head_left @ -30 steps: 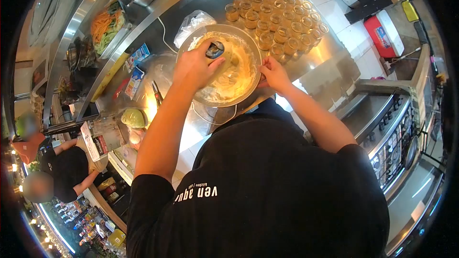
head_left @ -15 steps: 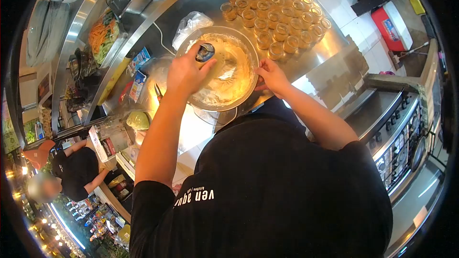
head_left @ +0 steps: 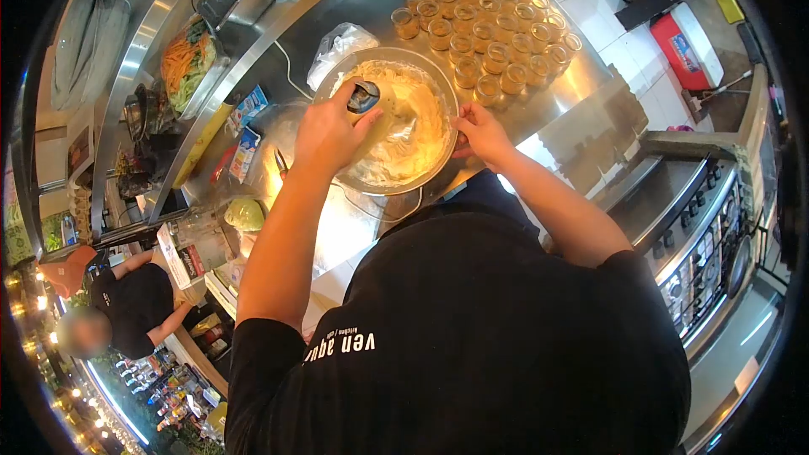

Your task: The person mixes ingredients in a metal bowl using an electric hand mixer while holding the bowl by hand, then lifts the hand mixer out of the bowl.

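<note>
A large round bowl stands on the steel counter with a creamy, pale yellow mixture spread inside it. My left hand is over the bowl's left side, fingers wrapped round an upright handheld tool with a dark, glossy round top. It looks like a hand blender; its lower end is hidden from above. At the right side of the rim, my right hand pinches the bowl's edge between thumb and fingers.
Several rows of glass jars stand right of the bowl. Behind it lie a clear plastic bag and a white cord. Packets and a cabbage-like green ball are at left. Another person works at lower left; a stove is at right.
Both hands keep their grips. The tool and my left hand have shifted only slightly, and the mixture's surface looks different. The whole view has moved a little.
</note>
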A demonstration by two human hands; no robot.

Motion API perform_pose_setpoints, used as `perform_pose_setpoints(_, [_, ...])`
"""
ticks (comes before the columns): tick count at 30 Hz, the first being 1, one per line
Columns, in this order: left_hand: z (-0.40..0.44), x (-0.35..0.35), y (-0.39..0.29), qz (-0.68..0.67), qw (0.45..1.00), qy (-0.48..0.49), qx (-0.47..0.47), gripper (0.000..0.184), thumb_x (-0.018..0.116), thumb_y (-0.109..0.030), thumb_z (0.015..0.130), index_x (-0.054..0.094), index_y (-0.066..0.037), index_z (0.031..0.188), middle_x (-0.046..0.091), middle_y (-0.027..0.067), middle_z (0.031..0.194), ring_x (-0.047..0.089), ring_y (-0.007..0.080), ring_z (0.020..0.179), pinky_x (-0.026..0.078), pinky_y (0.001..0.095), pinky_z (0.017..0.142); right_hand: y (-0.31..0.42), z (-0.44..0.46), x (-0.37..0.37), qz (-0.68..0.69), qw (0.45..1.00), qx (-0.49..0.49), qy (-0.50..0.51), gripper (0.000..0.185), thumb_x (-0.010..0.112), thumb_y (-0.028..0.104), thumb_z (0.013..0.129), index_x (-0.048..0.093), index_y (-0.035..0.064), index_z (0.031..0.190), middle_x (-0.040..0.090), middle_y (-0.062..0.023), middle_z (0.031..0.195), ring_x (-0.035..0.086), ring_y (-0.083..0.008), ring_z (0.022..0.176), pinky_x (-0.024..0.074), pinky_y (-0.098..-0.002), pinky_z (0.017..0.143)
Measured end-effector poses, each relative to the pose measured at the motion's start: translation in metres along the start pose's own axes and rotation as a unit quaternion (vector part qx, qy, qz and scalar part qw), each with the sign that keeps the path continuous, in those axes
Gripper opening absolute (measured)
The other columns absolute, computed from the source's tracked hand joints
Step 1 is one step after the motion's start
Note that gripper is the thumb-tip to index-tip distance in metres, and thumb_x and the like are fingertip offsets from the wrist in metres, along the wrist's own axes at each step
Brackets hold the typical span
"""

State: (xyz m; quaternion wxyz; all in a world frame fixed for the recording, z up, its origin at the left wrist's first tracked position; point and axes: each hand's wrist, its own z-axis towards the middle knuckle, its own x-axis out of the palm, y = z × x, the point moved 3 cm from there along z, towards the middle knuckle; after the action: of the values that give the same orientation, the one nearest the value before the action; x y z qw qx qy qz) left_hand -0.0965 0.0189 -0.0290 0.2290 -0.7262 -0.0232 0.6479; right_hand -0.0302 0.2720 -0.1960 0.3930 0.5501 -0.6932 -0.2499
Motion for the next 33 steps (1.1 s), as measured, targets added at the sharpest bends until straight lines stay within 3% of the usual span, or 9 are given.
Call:
perform_pose_setpoints(4, [-0.016, -0.023, -0.005, 0.063, 0.996, 0.065, 0.012, 0.057, 0.08, -0.045, 0.089, 0.069, -0.01, 0.133, 0.077, 0.0211, 0.104, 0.073, 0.0441, 0.096, 0.058, 0.0506, 0.088, 0.003, -0.006, 0.002, -0.003, 1.0, 0.002, -0.01, 0.016, 0.065, 0.021, 0.104, 0.052, 0.0125, 0.109, 0.058, 0.0003, 0.098, 0.061, -0.0125, 0.081, 0.0649, -0.0379, 0.069])
perform_pose_setpoints(9, [-0.015, -0.002, -0.008, 0.002, 0.999, 0.035, 0.035, 0.058, 0.08, -0.046, 0.09, 0.067, -0.011, 0.134, 0.077, 0.0206, 0.105, 0.074, 0.0425, 0.097, 0.059, 0.05, 0.087, 0.004, -0.009, 0.005, -0.002, 1.0, 0.013, -0.012, 0.018, 0.066, 0.022, 0.104, 0.052, 0.0127, 0.109, 0.055, 0.0009, 0.095, 0.057, -0.0121, 0.081, 0.0655, -0.0387, 0.069])
perform_pose_setpoints(12, [0.0, 0.01, -0.006, 0.001, 1.0, 0.009, 0.014, 0.059, 0.08, -0.048, 0.089, 0.065, -0.015, 0.136, 0.077, 0.0205, 0.107, 0.073, 0.0423, 0.098, 0.059, 0.0507, 0.086, 0.0, -0.004, 0.0, -0.013, 1.0, -0.01, -0.012, 0.02, 0.065, 0.018, 0.106, 0.047, 0.0095, 0.111, 0.058, -0.0046, 0.096, 0.066, -0.0161, 0.074, 0.0662, -0.0387, 0.062])
perform_pose_setpoints(16, [-0.003, -0.011, -0.002, 0.032, 0.999, 0.013, -0.005, 0.058, 0.08, -0.047, 0.089, 0.067, -0.015, 0.136, 0.077, 0.0212, 0.108, 0.073, 0.0438, 0.1, 0.058, 0.0514, 0.088, -0.001, -0.002, 0.0, -0.013, 1.0, -0.011, -0.011, 0.019, 0.064, 0.017, 0.106, 0.048, 0.0093, 0.111, 0.058, -0.0044, 0.096, 0.066, -0.0158, 0.073, 0.0665, -0.0392, 0.063])
perform_pose_setpoints(19, [-0.014, -0.023, -0.006, 0.046, 0.997, 0.067, -0.001, 0.057, 0.08, -0.045, 0.089, 0.068, -0.012, 0.134, 0.076, 0.0223, 0.11, 0.073, 0.0435, 0.102, 0.058, 0.0502, 0.091, 0.0, -0.001, 0.0, 0.0, 1.0, -0.009, -0.009, 0.018, 0.064, 0.016, 0.106, 0.048, 0.0088, 0.111, 0.059, -0.0046, 0.096, 0.067, -0.016, 0.075, 0.0666, -0.0393, 0.063])
perform_pose_setpoints(22, [-0.016, -0.017, -0.009, 0.003, 0.997, 0.083, 0.002, 0.059, 0.081, -0.045, 0.088, 0.069, -0.009, 0.133, 0.076, 0.023, 0.113, 0.073, 0.0431, 0.104, 0.058, 0.0489, 0.093, 0.003, -0.003, 0.001, -0.008, 1.0, 0.006, 0.0, 0.018, 0.067, 0.019, 0.104, 0.053, 0.01, 0.11, 0.057, -0.0009, 0.093, 0.06, -0.0131, 0.081, 0.067, -0.0406, 0.07])
perform_pose_setpoints(28, [0.013, 0.005, -0.003, -0.028, 0.997, -0.011, -0.076, 0.065, 0.081, -0.049, 0.087, 0.068, -0.006, 0.134, 0.076, 0.0228, 0.115, 0.072, 0.0424, 0.108, 0.057, 0.0475, 0.094, 0.002, -0.003, 0.001, -0.008, 0.999, -0.011, 0.033, 0.016, 0.066, 0.017, 0.104, 0.054, 0.0095, 0.112, 0.058, -0.0009, 0.093, 0.062, -0.0127, 0.082, 0.0663, -0.0381, 0.069])
perform_pose_setpoints(33, [0.003, -0.01, 0.01, -0.002, 0.997, 0.062, -0.04, 0.074, 0.08, -0.058, 0.086, 0.069, -0.003, 0.135, 0.076, 0.0231, 0.117, 0.074, 0.0402, 0.109, 0.056, 0.046, 0.094, 0.0, 0.008, -0.002, -0.025, 0.998, -0.028, 0.047, 0.022, 0.065, 0.016, 0.104, 0.052, 0.0073, 0.119, 0.059, -0.0041, 0.097, 0.066, -0.0158, 0.082, 0.0668, -0.0376, 0.064])
